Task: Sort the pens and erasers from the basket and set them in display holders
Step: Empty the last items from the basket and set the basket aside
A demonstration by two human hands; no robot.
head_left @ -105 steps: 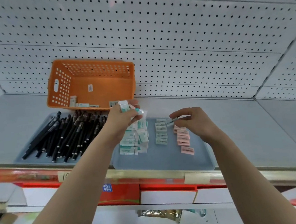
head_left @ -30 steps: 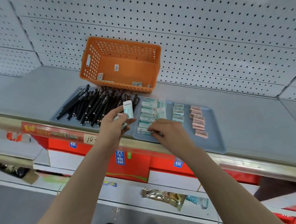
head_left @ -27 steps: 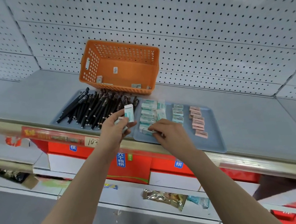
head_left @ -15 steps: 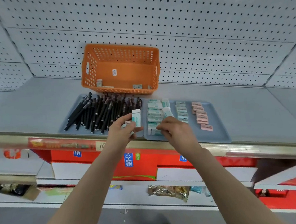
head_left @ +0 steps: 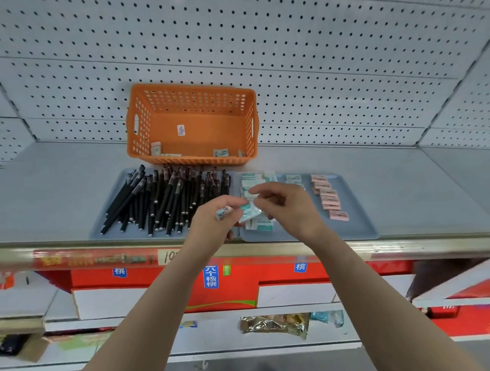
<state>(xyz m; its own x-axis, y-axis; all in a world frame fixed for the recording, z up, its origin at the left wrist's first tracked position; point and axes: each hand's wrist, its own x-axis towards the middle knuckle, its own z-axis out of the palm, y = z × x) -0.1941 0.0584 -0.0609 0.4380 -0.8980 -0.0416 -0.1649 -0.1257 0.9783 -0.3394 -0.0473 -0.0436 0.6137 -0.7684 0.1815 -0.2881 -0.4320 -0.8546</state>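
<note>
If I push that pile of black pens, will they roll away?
Probably a bit: the black pens look round and slim, so loose ones could roll. They lie crisscrossed in a heap, which likely slows them, and the rim of the grey tray should stop most.

Orange perforated basket; black pens; pink erasers; grey trays.

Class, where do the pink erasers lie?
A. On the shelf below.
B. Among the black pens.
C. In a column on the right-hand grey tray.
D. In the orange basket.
C: the pink erasers lie in a column on the grey tray, apart from the black pens and the orange basket.
</note>
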